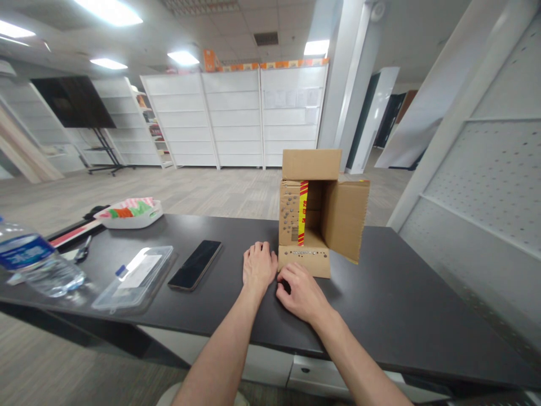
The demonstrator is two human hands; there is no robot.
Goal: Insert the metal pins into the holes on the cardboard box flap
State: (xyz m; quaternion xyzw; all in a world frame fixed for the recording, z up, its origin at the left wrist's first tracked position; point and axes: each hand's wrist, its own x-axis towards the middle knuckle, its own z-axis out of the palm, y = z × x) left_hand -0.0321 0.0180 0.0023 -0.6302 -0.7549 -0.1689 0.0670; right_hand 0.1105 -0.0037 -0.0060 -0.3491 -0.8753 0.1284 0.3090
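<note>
A cardboard box [290,217] stands on the dark table with its opening toward me. Its top flap sticks up, the right flap swings outward and the bottom flap [315,262] lies forward on the table. Red-and-yellow tape [302,214] runs down the left front flap, which bears several small dark round pieces; a row of similar spots crosses the bottom flap. My left hand [258,264] rests palm down beside the box's lower left corner, fingers slightly bent and apart. Just in front of the bottom flap, my right hand [302,290] is curled, thumb toward index finger; whatever they pinch is hidden.
Left of my hands lie a black phone [195,265] and a clear plastic case [134,279]. Farther left are a water bottle [36,259] and a white tray [131,220] with colourful packets. A white perforated panel [486,169] borders the table's right side.
</note>
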